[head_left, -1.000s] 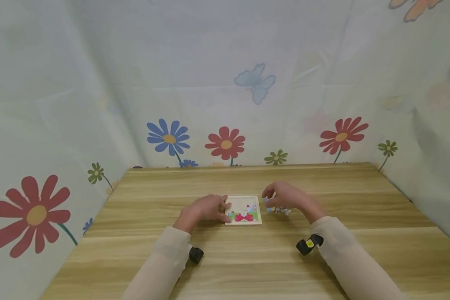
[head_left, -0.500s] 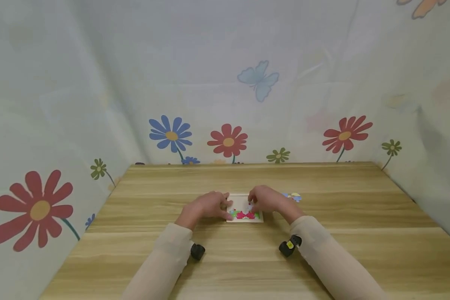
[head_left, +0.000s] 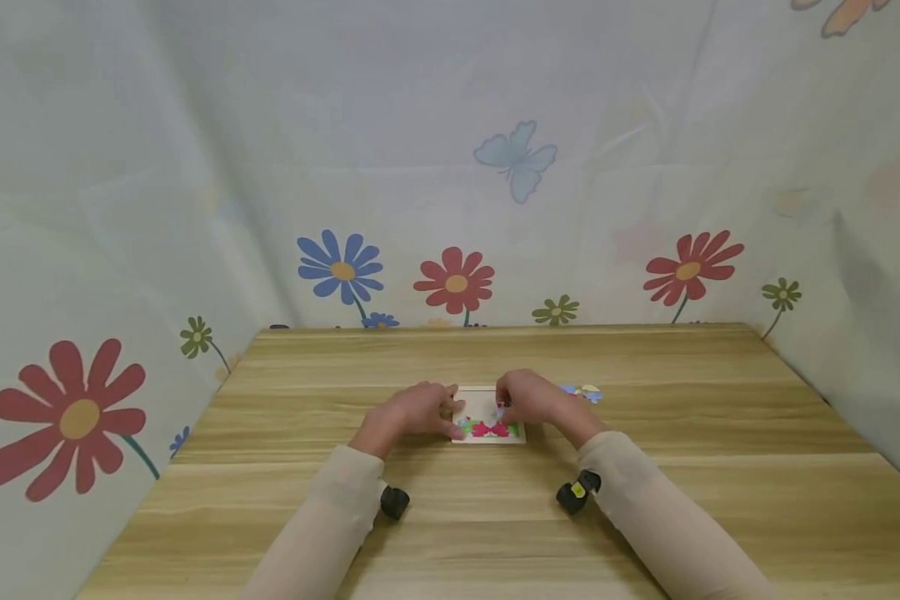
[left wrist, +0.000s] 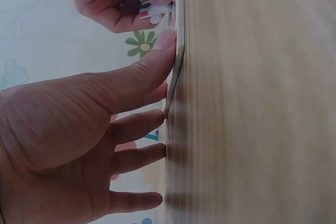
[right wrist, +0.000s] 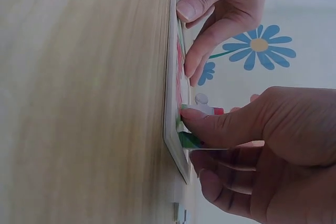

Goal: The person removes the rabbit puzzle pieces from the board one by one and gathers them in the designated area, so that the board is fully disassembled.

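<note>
A wooden puzzle tray (head_left: 477, 403) lies flat on the table, with red, green and white pieces along its near side and bare wood in its far part. My left hand (head_left: 414, 407) rests at the tray's left edge. Its thumb (left wrist: 164, 40) presses the tray, and its fingers are fairly straight, touching the edge and the tabletop. Over the tray's right part, my right hand (head_left: 531, 398) pinches a jigsaw piece (right wrist: 209, 110) between thumb and fingers. That piece stands tilted up, its white, red and green print partly covered by the thumb; its lower edge is near the other pieces.
Several loose blue and yellow puzzle pieces (head_left: 589, 393) lie on the table (head_left: 450, 533) behind and right of my right hand, partly hidden by it. A white curtain (head_left: 390, 125) printed with flowers hangs behind the table's far edge.
My right hand has moved left from the loose pieces to the tray, carrying a jigsaw piece. Over the last half second it has barely moved. My left hand has stayed at the tray's left edge.
</note>
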Available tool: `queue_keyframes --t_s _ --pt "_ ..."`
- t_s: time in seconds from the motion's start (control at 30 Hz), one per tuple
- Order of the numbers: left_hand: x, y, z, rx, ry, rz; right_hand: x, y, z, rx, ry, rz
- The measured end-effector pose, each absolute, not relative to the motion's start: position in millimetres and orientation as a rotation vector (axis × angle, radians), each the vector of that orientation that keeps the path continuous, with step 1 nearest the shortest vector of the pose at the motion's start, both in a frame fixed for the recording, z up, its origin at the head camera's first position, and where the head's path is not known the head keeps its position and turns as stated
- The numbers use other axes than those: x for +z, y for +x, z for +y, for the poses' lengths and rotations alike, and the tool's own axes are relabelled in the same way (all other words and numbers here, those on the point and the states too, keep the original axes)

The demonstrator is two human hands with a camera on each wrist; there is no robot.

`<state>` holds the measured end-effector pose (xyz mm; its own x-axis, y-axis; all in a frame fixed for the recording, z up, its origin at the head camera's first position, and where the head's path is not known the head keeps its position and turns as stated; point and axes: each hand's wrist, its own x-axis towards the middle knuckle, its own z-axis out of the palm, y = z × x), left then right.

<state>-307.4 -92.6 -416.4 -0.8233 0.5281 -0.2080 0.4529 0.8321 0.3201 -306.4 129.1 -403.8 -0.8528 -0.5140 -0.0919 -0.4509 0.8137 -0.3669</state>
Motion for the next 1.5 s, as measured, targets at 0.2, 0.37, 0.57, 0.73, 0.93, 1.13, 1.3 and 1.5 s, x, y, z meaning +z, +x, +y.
queue_keyframes --t_s 0.2,0.37,0.57,0.73,0.93,1.13,1.3,1.5 --pt "-414 -307 -93 0.405 0.738 2.719 -402 -306 127 -0.516 -0.746 2.805" --pt "-414 -306 -93 0.420 0.728 2.717 -402 -305 128 -0.556 -0.765 2.804" --pt "-416 -305 -93 0.417 0.713 2.724 -397 -305 136 -0.597 -0.819 2.761" --pt "-416 -304 -92 0.414 0.715 2.725 -390 -306 149 -0.677 -0.871 2.690" --pt "-415 -304 -92 0.409 0.725 2.723 -379 -306 178 -0.800 -0.876 2.613" --pt "-414 -303 -94 0.408 0.731 2.725 -375 -309 220 -0.830 -0.843 2.593" --pt "-415 -304 -94 0.418 0.723 2.715 -380 -309 251 -0.771 -0.741 2.616" --pt "-417 -306 -95 0.411 0.742 2.721 -385 -308 269 -0.749 -0.581 2.645"
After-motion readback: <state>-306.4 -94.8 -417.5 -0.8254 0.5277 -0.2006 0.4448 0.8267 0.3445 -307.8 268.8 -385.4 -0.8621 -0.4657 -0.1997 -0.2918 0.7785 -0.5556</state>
